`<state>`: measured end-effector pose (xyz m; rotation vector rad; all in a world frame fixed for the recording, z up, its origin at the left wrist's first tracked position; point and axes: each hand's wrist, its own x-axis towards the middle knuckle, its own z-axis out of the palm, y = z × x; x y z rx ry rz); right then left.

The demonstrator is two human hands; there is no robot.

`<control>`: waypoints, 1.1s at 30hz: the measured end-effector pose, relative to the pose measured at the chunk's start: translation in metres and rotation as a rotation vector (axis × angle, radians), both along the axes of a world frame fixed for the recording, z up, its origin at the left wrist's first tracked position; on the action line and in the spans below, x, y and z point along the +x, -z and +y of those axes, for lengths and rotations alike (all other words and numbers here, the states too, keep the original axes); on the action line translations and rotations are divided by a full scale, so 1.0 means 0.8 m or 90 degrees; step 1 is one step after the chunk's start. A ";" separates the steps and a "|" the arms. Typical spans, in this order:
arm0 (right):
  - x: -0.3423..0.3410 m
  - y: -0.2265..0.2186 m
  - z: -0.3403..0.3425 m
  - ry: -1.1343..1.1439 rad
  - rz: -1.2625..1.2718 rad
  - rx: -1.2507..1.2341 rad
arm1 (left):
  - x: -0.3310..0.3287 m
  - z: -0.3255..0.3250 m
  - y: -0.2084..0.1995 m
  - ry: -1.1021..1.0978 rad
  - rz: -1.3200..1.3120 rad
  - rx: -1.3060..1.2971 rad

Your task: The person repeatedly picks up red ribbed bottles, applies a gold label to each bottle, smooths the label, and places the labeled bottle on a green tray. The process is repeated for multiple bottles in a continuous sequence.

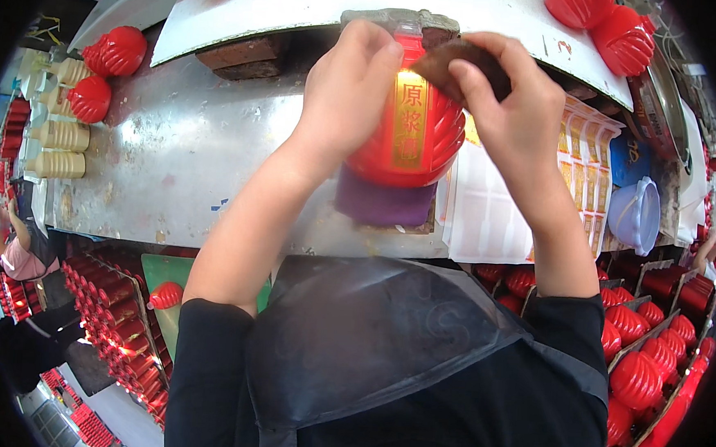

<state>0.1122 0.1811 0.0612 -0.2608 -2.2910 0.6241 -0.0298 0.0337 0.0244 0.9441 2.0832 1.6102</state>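
The red bottle [445,139] is on a purple cloth [384,202] on the metal table [190,156], with its neck pointing away from the person. A gold label [409,132] is on its front. The left hand [346,87] is at the bottle's upper left side, fingers close together; I can't tell if they grip it. The right hand [517,94] pinches a brown flat piece [478,71] between thumb and fingers, by the label's top. Label sheets [490,215] lie to the right.

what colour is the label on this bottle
The label is gold with red characters, seen in the head view.
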 end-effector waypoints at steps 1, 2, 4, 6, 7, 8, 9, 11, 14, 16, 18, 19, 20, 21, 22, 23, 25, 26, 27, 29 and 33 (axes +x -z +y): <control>-0.005 -0.005 0.004 0.004 -0.029 0.002 | 0.002 -0.002 0.000 -0.005 0.013 0.002; -0.009 -0.009 0.006 -0.014 -0.028 0.010 | 0.003 -0.003 0.000 -0.011 0.013 0.007; -0.012 -0.019 0.009 -0.033 -0.038 -0.029 | 0.004 -0.006 0.000 -0.021 0.011 0.016; -0.010 -0.027 0.006 -0.074 -0.043 -0.098 | 0.006 -0.008 -0.001 -0.018 0.031 0.011; -0.009 -0.029 0.004 -0.099 -0.050 -0.151 | 0.006 -0.007 -0.001 -0.016 0.041 0.010; -0.009 -0.029 0.003 -0.125 -0.058 -0.205 | 0.006 -0.007 -0.002 -0.015 0.054 0.020; -0.009 -0.030 0.003 -0.107 -0.083 -0.024 | 0.007 -0.007 -0.003 -0.014 0.067 0.028; -0.015 -0.026 0.004 -0.089 -0.051 0.033 | 0.010 -0.007 -0.005 -0.014 0.070 0.037; -0.023 -0.022 0.012 -0.106 -0.020 0.121 | 0.015 -0.012 -0.008 -0.018 0.061 0.035; -0.027 -0.023 0.017 -0.124 -0.011 0.163 | 0.017 -0.015 -0.009 -0.016 0.082 0.027; -0.027 -0.026 0.019 -0.125 -0.020 0.172 | 0.017 -0.015 -0.011 0.001 0.002 0.055; -0.027 -0.028 0.017 -0.125 -0.024 0.177 | 0.018 -0.015 -0.012 0.006 -0.033 0.066; -0.027 -0.030 0.016 -0.127 -0.022 0.182 | 0.019 -0.014 -0.013 0.003 -0.011 0.060; -0.026 -0.030 0.014 -0.129 -0.019 0.187 | 0.021 -0.012 -0.014 -0.004 0.015 0.051; -0.025 -0.029 0.013 -0.121 -0.016 0.182 | 0.023 -0.011 -0.016 -0.010 0.041 0.042; -0.023 -0.027 0.014 -0.133 -0.011 0.199 | 0.022 -0.010 -0.018 -0.007 0.037 0.024; -0.019 -0.020 0.019 -0.131 -0.020 0.190 | 0.017 -0.006 -0.024 -0.002 0.039 -0.005; -0.016 -0.016 0.023 -0.142 0.016 0.212 | 0.015 -0.004 -0.026 0.010 0.020 -0.029; -0.013 -0.011 0.029 -0.143 0.033 0.211 | 0.011 -0.002 -0.027 0.021 0.011 -0.043; -0.004 -0.003 0.036 -0.135 0.060 0.191 | 0.004 0.002 -0.026 0.037 -0.044 -0.008; 0.017 0.004 0.010 -0.184 0.105 0.244 | -0.005 0.006 -0.015 0.006 -0.110 0.006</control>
